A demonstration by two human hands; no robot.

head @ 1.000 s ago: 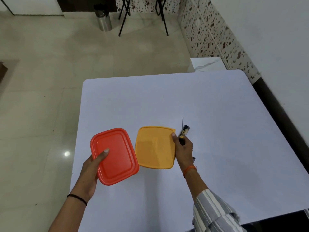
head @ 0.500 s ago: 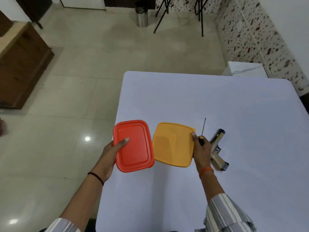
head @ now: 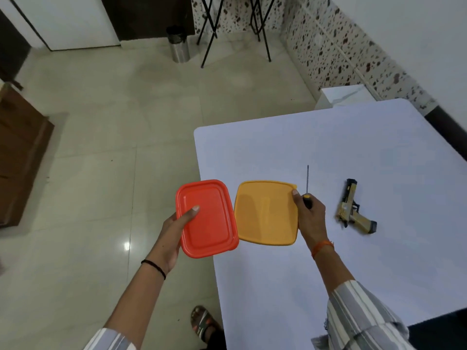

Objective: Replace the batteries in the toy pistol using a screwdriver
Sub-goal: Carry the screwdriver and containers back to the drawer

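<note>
My left hand (head: 174, 233) holds a red lidded box (head: 207, 218) by its left edge, thumb on the lid, over the table's left edge. My right hand (head: 309, 215) holds a yellow lidded box (head: 265, 213) by its right edge with the thumb on top. The same hand also grips a screwdriver (head: 307, 188) with a black and yellow handle, its thin shaft pointing away from me. The toy pistol (head: 352, 208), tan and black, lies on its side on the white table (head: 353, 152), a hand's width right of my right hand.
The table's left edge runs just under the red box, with tiled floor beyond. A steel bin (head: 180, 45) and folding stand legs (head: 209, 34) are far back. A brown cabinet (head: 17, 157) is at the left. My sandalled foot (head: 203, 322) shows below.
The view has swung left, so the table sits further right in frame. The pistol, first hidden behind my right hand, now lies in plain sight. Both hands keep their boxes.
</note>
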